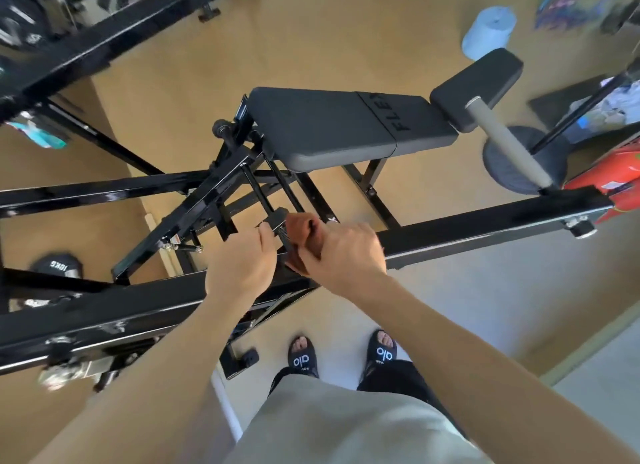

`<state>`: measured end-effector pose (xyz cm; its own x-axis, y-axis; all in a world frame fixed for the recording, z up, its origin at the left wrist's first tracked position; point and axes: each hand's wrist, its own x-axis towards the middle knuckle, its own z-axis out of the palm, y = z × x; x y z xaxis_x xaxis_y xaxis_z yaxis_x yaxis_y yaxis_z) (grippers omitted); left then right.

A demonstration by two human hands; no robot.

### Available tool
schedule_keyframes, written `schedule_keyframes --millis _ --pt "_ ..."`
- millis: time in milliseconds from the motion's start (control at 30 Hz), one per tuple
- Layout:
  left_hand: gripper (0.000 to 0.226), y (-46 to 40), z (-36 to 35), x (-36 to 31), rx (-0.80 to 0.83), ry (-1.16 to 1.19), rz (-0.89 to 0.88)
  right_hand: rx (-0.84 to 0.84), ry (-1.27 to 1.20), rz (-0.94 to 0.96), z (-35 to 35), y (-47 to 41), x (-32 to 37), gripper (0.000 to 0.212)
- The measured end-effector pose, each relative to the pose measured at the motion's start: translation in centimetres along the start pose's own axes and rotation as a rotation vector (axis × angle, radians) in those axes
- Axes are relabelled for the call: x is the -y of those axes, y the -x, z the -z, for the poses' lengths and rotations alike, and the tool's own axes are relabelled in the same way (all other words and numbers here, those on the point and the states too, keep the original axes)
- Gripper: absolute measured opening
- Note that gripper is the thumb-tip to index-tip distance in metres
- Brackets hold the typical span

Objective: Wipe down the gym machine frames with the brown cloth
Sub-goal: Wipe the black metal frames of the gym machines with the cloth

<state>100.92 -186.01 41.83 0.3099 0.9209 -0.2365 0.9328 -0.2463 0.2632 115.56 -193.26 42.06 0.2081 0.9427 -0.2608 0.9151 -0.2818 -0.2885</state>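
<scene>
One head view is all there is, looking straight down past both arms. The brown cloth [300, 229] sits just below centre, bunched in the right hand [341, 255], whose grip is clenched around it and presses it against a knurled black handle [282, 236] of the gym machine frame [485, 229]. At about nine o'clock from the cloth, the left hand [242, 259] curls over the same part with its fingers closed on the metal, apparently steadying it. The long black beams run out toward three and eight o'clock; the padded bench [346, 124] lies toward twelve, and a blue paper roll [488, 32] stands on the floor toward one o'clock. The cloth looks soft, light and limp, so it should fold around a bar easily; a full-palm wrap likely suits it best. The frame reads as rigid, heavy, glossy steel, probably slick under the fabric, with bolts and brackets that might snag.
</scene>
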Motion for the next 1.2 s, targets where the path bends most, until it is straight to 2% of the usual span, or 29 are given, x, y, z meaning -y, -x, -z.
schedule_keyframes --millis 67,167,267,367,467,567,633,733,833,900,1000,1100,1133,1200 --pt "0.050 0.0 -0.1 0.1 -0.010 0.015 0.006 0.012 0.032 -0.031 0.3 0.2 -2.6 0.043" --pt "0.048 -0.1 -0.2 0.3 -0.039 0.030 -0.006 -0.055 0.115 -0.258 1.2 0.2 -7.8 0.057" --pt "0.045 -0.3 -0.3 0.6 -0.014 0.046 -0.009 -0.074 0.127 -0.406 1.8 0.3 -8.4 0.056" --pt "0.060 -0.3 -0.6 0.7 -0.035 0.034 -0.029 -0.057 0.121 -0.343 0.7 -0.4 -1.6 0.051" --pt "0.053 -0.5 -0.8 1.2 -0.020 0.061 -0.053 -0.098 -0.004 -0.158 -1.1 -0.3 4.6 0.043" --pt "0.055 -0.4 -0.4 1.1 -0.028 0.089 -0.054 -0.070 0.018 -0.056 -1.0 0.0 3.3 0.038" --pt "0.062 -0.3 -0.5 0.9 -0.031 0.081 -0.052 -0.068 0.046 -0.137 -0.1 0.3 -0.8 0.038" --pt "0.062 -0.4 -0.5 0.7 -0.017 0.043 -0.028 -0.121 0.157 -0.402 1.4 0.6 -7.6 0.044" --pt "0.064 -0.2 -0.8 0.5 -0.065 -0.011 -0.078 -0.212 0.121 -0.522 1.1 0.8 -6.9 0.044" --pt "0.063 -0.2 -0.8 0.6 -0.058 0.011 -0.078 -0.220 0.058 -0.423 -0.1 0.7 -1.9 0.040" --pt "0.047 -0.3 -0.9 1.1 -0.013 0.051 -0.080 -0.201 0.010 -0.111 -2.0 1.4 4.0 0.027" --pt "0.047 0.0 -0.5 0.4 -0.038 0.038 -0.006 -0.123 0.003 0.058 -0.8 1.2 1.8 0.038" --pt "0.051 0.2 -0.5 0.2 -0.058 0.036 0.019 -0.095 0.007 0.067 -0.3 1.2 -0.4 0.042" --pt "0.055 0.5 -0.4 -0.2 -0.064 0.029 0.061 -0.085 0.045 -0.047 1.1 1.1 -5.9 0.048"
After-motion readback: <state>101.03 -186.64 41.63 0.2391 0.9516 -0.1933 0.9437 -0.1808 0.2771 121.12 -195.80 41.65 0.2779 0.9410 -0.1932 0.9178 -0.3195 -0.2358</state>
